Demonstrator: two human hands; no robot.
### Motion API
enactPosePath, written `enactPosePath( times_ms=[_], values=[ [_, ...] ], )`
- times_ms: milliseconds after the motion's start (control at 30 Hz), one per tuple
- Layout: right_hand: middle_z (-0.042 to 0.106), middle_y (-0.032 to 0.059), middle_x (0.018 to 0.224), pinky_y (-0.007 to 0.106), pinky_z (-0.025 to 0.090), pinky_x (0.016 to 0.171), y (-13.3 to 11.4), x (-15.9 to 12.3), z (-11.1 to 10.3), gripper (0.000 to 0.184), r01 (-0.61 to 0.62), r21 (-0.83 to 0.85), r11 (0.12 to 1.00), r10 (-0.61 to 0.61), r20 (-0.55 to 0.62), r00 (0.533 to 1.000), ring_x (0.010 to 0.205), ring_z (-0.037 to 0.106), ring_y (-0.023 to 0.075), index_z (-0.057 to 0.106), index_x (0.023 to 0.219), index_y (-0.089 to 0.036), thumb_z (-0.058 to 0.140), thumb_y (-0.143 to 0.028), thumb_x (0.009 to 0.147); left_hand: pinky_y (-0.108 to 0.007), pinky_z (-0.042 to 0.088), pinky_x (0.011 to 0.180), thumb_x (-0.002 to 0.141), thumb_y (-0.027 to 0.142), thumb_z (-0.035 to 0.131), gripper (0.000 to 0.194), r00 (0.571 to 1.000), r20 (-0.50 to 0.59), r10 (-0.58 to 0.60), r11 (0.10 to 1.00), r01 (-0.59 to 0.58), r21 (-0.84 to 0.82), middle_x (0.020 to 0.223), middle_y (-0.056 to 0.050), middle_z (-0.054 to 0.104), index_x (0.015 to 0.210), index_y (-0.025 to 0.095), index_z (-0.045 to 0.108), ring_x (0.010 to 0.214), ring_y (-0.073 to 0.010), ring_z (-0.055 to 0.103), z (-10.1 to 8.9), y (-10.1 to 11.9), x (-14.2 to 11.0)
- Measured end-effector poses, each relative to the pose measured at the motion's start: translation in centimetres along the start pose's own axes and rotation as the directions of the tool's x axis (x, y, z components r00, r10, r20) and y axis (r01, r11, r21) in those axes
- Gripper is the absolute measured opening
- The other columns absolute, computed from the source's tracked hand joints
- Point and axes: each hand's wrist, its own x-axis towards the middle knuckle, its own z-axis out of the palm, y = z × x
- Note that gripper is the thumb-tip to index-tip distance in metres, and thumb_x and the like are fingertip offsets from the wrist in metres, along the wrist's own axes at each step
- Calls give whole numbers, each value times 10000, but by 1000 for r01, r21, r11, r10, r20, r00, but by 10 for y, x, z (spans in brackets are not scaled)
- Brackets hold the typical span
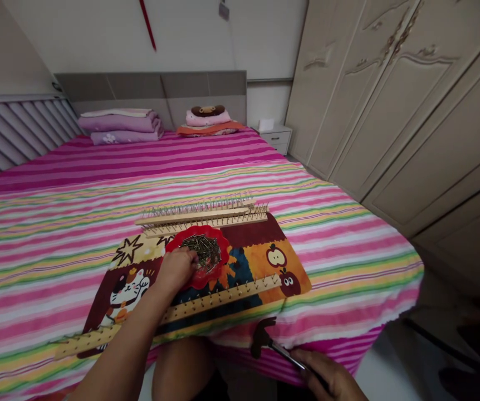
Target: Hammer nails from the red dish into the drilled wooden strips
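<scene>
My left hand (184,264) reaches into a red scalloped bowl (223,245) with its fingers curled down on the loose nails (204,248); its fingertips are partly hidden among them. At the bed's front edge, my right hand (326,376) is closed around the handle of a claw hammer (263,337), whose dark head points left. Between me and the bowl lies a long wooden strip (223,293) with nails standing along it; my left forearm crosses it. Behind the bowl rest more wooden strips (198,214), with rows of nails sticking up.
A patterned mat (294,262) with cat and apple pictures lies under the bowl on the striped bed (348,239). Folded purple bedding (123,125) and a pink pile (207,118) lie by the headboard (140,86). A wardrobe (390,100) stands at right, beside a small nightstand (277,139).
</scene>
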Motion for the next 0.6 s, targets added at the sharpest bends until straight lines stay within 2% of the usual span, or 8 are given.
enactPosePath(
  times_ms=[133,267,367,433,500,600],
  values=[
    [734,85,1096,294,545,872,-3,1,0,354,-15,-25,1000,16,11,1000,1005,684,220,696,1148,-218,508,-215,848,-351,404,794,725,247,580,138,999,50,-11,1000,12,-19,945,-76,676,790,232,701,969,-253,589,-3,0,0],
    [735,89,1091,285,542,872,-8,2,-1,360,-20,-33,999,21,24,1000,1001,686,216,690,1151,-196,496,-194,847,-343,405,768,666,179,582,99,994,103,42,999,-41,-6,859,-78,680,677,208,676,883,-245,605,-8,0,1],
    [738,83,1084,285,541,870,-9,1,-1,366,-20,-42,999,20,14,1000,995,689,213,690,1146,-193,497,-176,836,-305,414,730,650,169,557,102,989,104,105,983,-88,-160,767,-41,660,628,202,651,762,-192,599,-7,-9,1],
    [739,79,1081,285,543,865,-10,1,-1,362,-15,-42,999,16,10,1000,991,690,214,693,1140,-199,502,-174,834,-270,423,673,662,227,556,97,988,101,119,917,-70,-393,710,-11,636,627,200,643,682,-159,581,-5,-19,0],
    [740,76,1080,288,541,866,-10,1,-1,356,-14,-43,999,15,9,1000,991,689,215,697,1131,-207,499,-176,837,-254,428,626,654,317,587,135,987,114,114,790,-20,-613,653,8,620,635,197,645,630,-146,567,-3,-28,-3],
    [736,84,1091,294,539,874,-11,2,-1,350,-9,-53,999,11,24,1000,1002,686,221,697,1132,-203,492,-196,848,-258,444,637,596,398,670,218,988,140,68,601,72,-796,641,11,648,654,188,667,621,-141,576,-5,-36,-10]
  ],
)
